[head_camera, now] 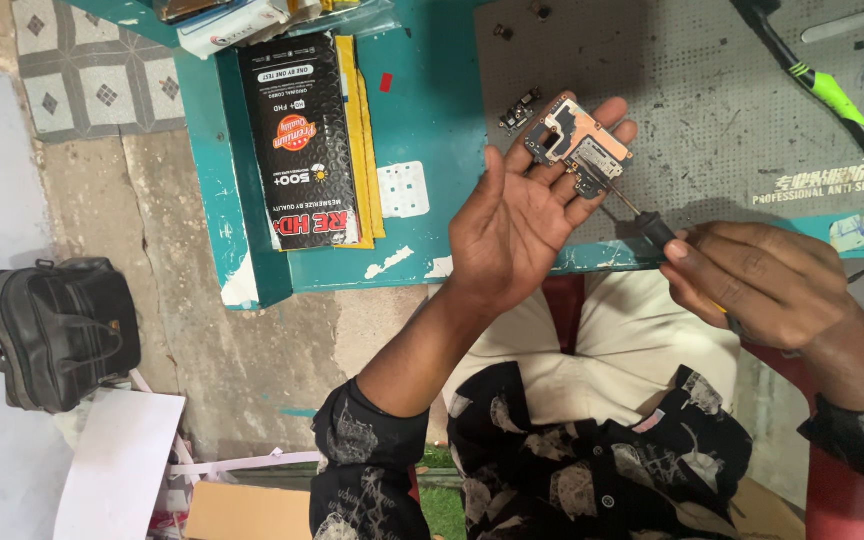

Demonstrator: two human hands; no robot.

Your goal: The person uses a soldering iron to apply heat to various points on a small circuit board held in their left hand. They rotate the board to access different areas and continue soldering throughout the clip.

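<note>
A small copper-and-black phone circuit board [577,145], with metal shields and a dangling connector, is cradled on the open fingers of the left hand [522,215] above the grey anti-slip mat [712,110]. A thin black-handled screwdriver [642,218], clenched in the right hand [757,280], is touching its lower edge.

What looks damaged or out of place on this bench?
The teal tabletop has paint chipped off along its front edge, showing white patches. A few tiny loose parts lie scattered on the grey mat. The circuit board rests in the left hand, with the right hand's screwdriver tip on it.
</note>
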